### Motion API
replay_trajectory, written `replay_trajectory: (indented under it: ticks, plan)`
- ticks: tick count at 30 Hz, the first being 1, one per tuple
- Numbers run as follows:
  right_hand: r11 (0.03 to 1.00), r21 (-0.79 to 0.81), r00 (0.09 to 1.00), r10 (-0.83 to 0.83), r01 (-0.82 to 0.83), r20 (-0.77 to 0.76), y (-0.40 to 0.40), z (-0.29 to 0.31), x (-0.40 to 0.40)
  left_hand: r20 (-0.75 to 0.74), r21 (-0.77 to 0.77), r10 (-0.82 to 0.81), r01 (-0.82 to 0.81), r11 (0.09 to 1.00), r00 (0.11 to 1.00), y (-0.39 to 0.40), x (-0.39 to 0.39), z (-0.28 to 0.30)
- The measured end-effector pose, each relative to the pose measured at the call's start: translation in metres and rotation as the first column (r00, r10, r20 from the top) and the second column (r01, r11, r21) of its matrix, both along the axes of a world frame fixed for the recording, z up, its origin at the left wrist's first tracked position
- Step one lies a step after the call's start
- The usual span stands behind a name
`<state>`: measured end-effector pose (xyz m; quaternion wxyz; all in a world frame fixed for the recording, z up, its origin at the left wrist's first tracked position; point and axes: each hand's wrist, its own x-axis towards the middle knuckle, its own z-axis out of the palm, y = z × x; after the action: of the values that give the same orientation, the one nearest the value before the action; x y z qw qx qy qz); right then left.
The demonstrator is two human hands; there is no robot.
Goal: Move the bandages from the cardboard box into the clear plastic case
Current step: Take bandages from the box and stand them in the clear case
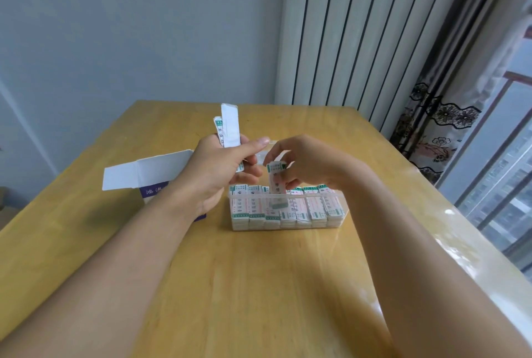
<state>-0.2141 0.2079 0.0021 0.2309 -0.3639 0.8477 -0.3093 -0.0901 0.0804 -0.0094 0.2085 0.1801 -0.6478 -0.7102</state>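
Bandages (pixel 277 184) pinched upright in our right hand's grip (pixel 290 161) point long-axis down into the clear plastic case (pixel 288 207) directly below, while our left hand (pixel 218 167) pinches spare strips (pixel 229 127) beside it.

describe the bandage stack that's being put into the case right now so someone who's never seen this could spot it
On the wooden table sits a clear plastic case filled with rows of bandages. The bandage stack stands upright, pinched by the right hand. Unlike its neighbours, it sticks up above the row.
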Motion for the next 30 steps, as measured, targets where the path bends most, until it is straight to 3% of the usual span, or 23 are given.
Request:
replay_trajectory:
  ticks: [4,16,20,24,27,30]
  plan:
    - [1.000,0.008,0.999,0.000,0.000,0.034,-0.002,-0.005,0.000,-0.003,-0.016,-0.001,0.001,1.000,1.000,0.000,-0.001,-0.001]
    - [0.982,0.177,0.989,0.085,-0.062,-0.120,-0.009,-0.011,0.001,0.009,-0.009,-0.033,0.033,0.999,0.999,0.000,-0.001,-0.002]
    - [0.986,0.152,0.990,0.079,-0.062,-0.114,-0.006,-0.009,0.001,0.015,-0.019,-0.038,0.038,0.999,0.999,-0.001,0.000,-0.002]
    - [0.995,-0.094,0.999,0.023,-0.026,-0.031,0.008,0.008,-0.009,0.043,-0.105,-0.011,0.016,0.994,0.999,0.002,0.000,0.000]
    - [0.920,-0.393,0.985,0.082,-0.014,0.155,0.020,0.026,-0.008,0.110,-0.209,0.010,0.013,0.978,0.994,0.004,0.001,0.003]
    - [0.843,-0.538,0.956,0.160,-0.003,0.246,0.024,0.038,0.004,0.171,-0.207,-0.021,0.056,0.977,0.985,0.008,0.004,0.004]
